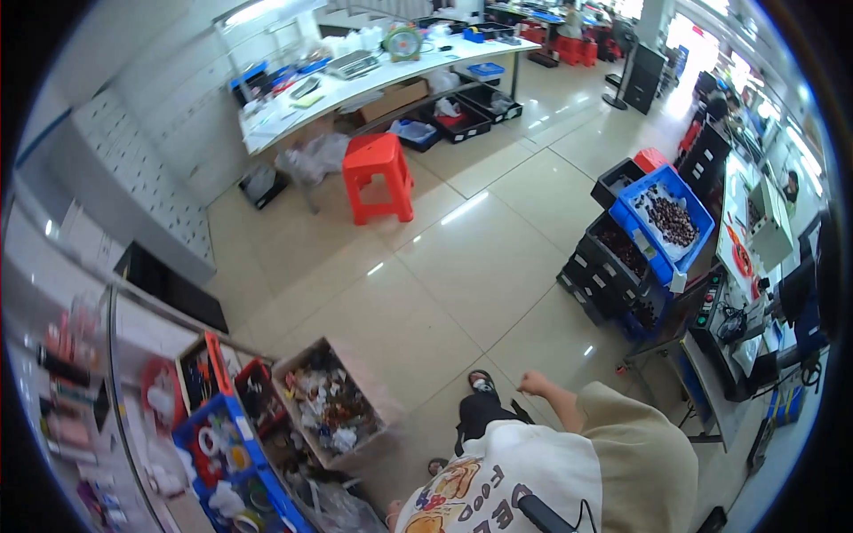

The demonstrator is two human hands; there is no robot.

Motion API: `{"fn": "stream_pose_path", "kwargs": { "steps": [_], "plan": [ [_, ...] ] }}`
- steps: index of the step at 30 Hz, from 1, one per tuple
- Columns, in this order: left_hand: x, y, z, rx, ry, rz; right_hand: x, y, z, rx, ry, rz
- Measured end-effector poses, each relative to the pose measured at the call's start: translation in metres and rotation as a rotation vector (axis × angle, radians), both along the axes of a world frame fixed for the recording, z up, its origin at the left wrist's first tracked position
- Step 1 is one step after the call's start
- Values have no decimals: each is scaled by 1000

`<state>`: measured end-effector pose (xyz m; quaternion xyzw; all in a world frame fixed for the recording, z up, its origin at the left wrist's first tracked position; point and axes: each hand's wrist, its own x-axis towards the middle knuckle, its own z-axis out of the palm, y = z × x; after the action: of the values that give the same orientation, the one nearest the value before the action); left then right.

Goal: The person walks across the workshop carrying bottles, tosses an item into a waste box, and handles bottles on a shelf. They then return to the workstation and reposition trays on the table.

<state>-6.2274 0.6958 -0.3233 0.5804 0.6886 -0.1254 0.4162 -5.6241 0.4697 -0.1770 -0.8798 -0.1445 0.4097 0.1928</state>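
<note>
My right hand (533, 384) hangs in front of my body above the tiled floor (444, 311). Its fingers are curled in, and nothing shows in them. Of my left hand (394, 510) only a sliver appears at the lower edge beside my white shirt, and its fingers are hidden. Left of me stands a cardboard box (378, 404) full of crumpled waste. To the right, apart from my right hand, are stacked black crates (600, 280) with a blue crate (633, 229) of small dark brown pieces on top.
A red stool (373, 164) stands before a long white table (355, 96) holding a scale (353, 64) and a fan (402, 43). Blue bins (258, 462) with tape rolls are at lower left. A workbench (736, 191) lines the right side. People sit farther back.
</note>
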Motion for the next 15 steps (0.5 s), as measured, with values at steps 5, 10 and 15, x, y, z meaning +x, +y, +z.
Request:
{"fn": "stream_pose_path", "kwargs": {
  "steps": [5,10,15],
  "plan": [
    [234,64,80,-108,-277,105,63,-78,-7,-245,187,-269],
    [428,98,163,-215,-455,23,153,-41,7,41,130,-353],
    [565,141,162,-300,-443,-307,234,-4,22,203,29,-480]
  ]
}}
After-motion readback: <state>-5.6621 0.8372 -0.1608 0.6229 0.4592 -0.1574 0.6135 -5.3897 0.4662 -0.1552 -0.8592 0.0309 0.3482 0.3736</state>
